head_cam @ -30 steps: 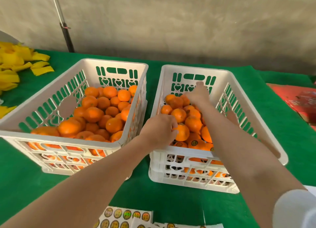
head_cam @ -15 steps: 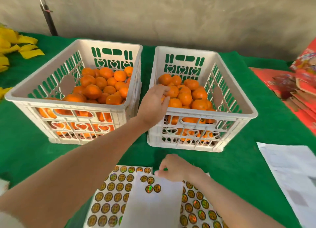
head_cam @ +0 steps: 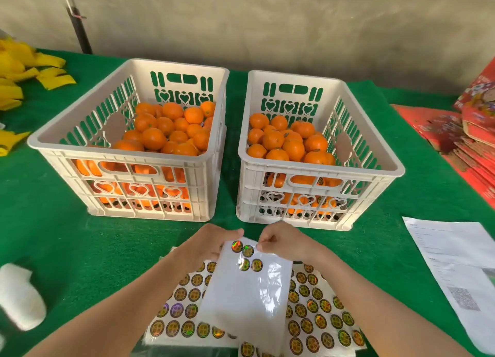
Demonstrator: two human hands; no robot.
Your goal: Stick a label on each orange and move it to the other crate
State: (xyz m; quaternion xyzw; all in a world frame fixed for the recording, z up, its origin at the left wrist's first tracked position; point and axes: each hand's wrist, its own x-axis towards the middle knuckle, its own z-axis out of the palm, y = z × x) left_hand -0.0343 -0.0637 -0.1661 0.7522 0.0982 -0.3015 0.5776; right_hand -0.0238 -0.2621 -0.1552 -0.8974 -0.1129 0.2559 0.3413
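Four labels (head_cam: 247, 250) sat grouped at the far end of a mostly bare white backing sheet (head_cam: 249, 297). Left hand (head_cam: 211, 245) gripped the sheet's far left corner, fingers curled over the edge. Right hand (head_cam: 281, 242) pinched at the far right edge, thumb and forefinger closed just beside the labels; couldn't tell whether a label was between the fingertips. The sheet lay over full label sheets (head_cam: 182, 303) spread on the green table (head_cam: 67, 236), with rows of round gold stickers showing on both sides of it.

All oranges (head_cam: 166, 131) were in the crates, heaped in the left crate (head_cam: 128, 153) and in the right crate (head_cam: 321, 169). Some in the right crate carried small dark round marks, too small to read. Both crates were white and slotted with heart cut-outs. They stood side by side just beyond the hands, near each other but apart.

Printed white paper (head_cam: 455, 263) lay at the right edge of the table. Red cartons (head_cam: 468, 142) were stacked at the far right and yellow scraps (head_cam: 16, 70) lay at the far left. A white lump (head_cam: 18, 297) sat near left, blurred. A dark pole (head_cam: 77, 21) stood against the grey wall behind.
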